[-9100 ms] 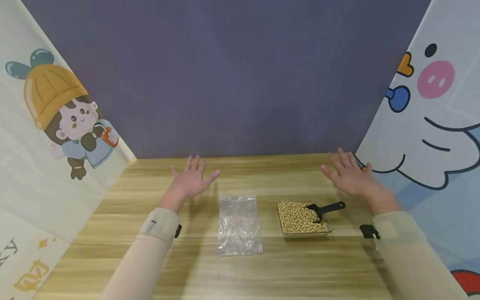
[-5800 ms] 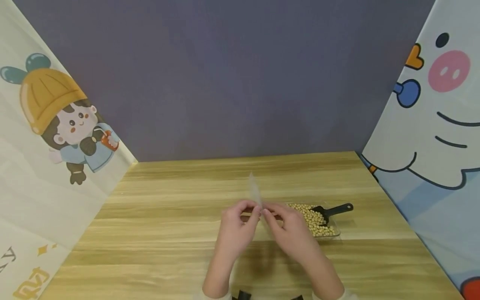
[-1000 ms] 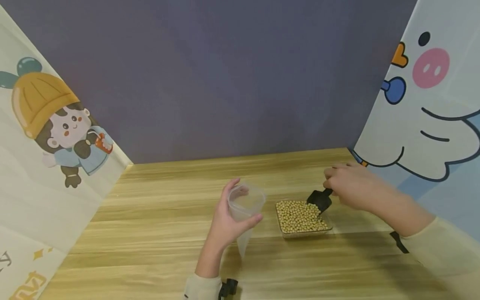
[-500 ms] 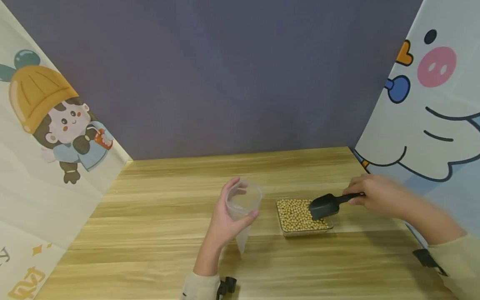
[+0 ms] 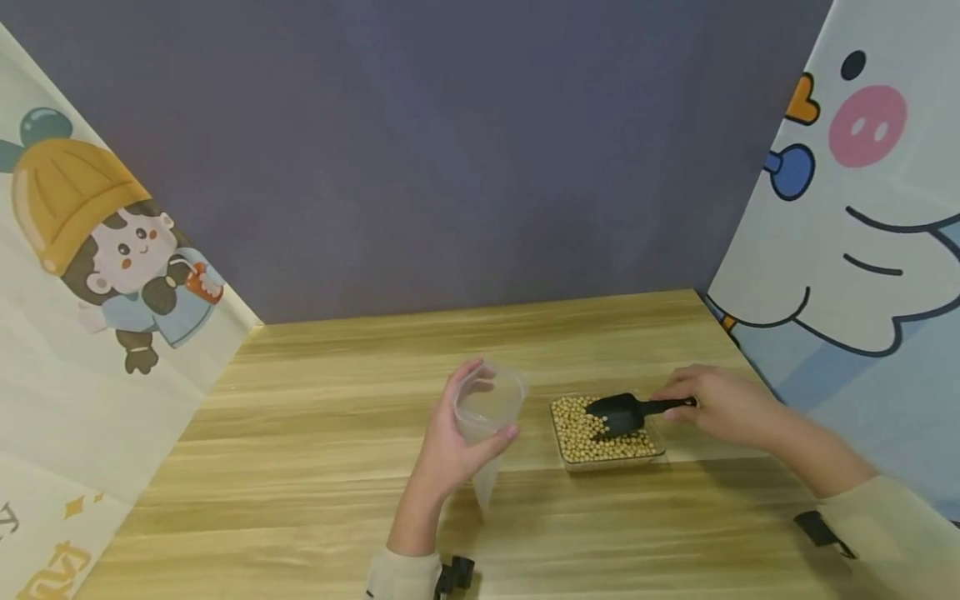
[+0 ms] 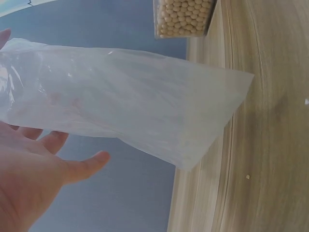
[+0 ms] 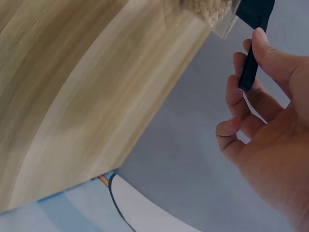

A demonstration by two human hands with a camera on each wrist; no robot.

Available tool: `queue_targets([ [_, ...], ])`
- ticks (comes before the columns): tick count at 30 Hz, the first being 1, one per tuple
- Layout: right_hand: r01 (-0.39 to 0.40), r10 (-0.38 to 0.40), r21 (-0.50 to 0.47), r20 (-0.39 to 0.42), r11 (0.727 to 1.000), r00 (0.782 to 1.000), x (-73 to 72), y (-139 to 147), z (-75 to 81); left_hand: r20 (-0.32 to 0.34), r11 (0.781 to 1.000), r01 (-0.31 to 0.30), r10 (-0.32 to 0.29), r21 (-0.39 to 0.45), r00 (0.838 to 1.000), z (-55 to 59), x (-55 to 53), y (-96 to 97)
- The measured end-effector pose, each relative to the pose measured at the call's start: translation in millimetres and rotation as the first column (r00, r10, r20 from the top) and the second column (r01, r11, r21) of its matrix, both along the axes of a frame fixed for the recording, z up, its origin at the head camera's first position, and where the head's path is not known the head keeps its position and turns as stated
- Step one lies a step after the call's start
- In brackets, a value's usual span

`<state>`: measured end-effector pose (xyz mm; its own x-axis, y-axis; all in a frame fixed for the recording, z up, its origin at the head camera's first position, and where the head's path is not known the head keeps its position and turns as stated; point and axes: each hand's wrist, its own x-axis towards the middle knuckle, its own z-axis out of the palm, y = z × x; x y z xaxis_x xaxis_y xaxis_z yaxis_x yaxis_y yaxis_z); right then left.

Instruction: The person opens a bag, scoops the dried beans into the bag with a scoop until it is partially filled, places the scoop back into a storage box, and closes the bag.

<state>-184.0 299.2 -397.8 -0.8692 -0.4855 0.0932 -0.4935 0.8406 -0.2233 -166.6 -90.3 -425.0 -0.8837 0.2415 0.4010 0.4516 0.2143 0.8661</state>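
Observation:
A clear plastic bag (image 5: 487, 408) hangs upright with its mouth spread wide, its pointed lower end just above or at the tabletop. Around the bag's upper part curve the fingers and thumb of my left hand (image 5: 448, 446); in the left wrist view the bag (image 6: 120, 96) looks to have nothing in it. My right hand (image 5: 723, 406) pinches the handle of a black scoop (image 5: 622, 414), whose blade lies in the soybeans (image 5: 588, 442). These beans fill a clear rectangular container (image 5: 611, 465) right of the bag. In the right wrist view, thumb and fingers hold the scoop handle (image 7: 249, 70).
The wood-grain table (image 5: 322, 467) runs back to a dark grey panel (image 5: 450, 167). Printed cartoon panels stand at the left (image 5: 75, 333) and right (image 5: 847, 275). A small crumb (image 6: 248, 177) lies on the table in the left wrist view.
Earlier the bag lay flat and both hands were bare; now my left hand holds it spread. My right hand has lowered and turned the scoop, its blade shifting left into the beans.

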Motion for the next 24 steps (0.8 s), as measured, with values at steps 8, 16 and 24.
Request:
queue_targets([
  [8, -0.030, 0.032, -0.068, 0.033, 0.997, 0.999, -5.3, -10, -8.4, 0.027, 1.000, -0.014, 0.015, -0.027, 1.000, -0.6, 1.7, -1.2],
  [16, 0.090, -0.070, -0.201, 0.102, 0.975, 0.992, -3.1, 6, -25.0, 0.060, 0.997, -0.017, 0.021, -0.070, 0.998, -1.1, 1.7, -2.2],
  [24, 0.189, -0.158, -0.323, 0.121, 0.927, 0.980, -1.1, 22, -27.7, 0.033, 0.995, 0.010, -0.007, -0.103, 0.999, 0.0, -4.5, -2.0],
])
